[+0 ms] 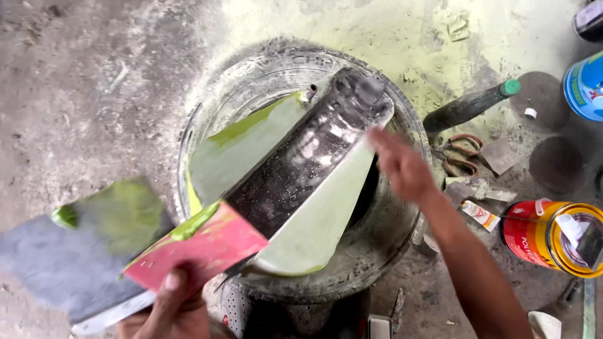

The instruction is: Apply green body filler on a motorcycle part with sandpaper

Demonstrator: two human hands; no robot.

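A long curved panel (295, 188), dark and glossy down its middle with pale green filler on both flanks, lies across an old tyre (383, 245) on the ground. My right hand (402, 168) reaches in from the right, blurred, fingers stretched out on the panel's upper right edge; I see nothing in it. At the bottom, my left hand (169, 304) grips a flat red board (204, 250) with bright green filler along its top edge. Beside it is a grey slab (56, 267) smeared with green filler (125, 213); whether the hand also carries it I cannot tell.
To the right of the tyre lie scissors (461, 154), a dark bottle with a green cap (470, 107), a small tube (480, 215) and a flat scraper (500, 156). An open red can (534, 235) and a blue can (584, 85) stand at the right edge. Pale dust covers the concrete floor.
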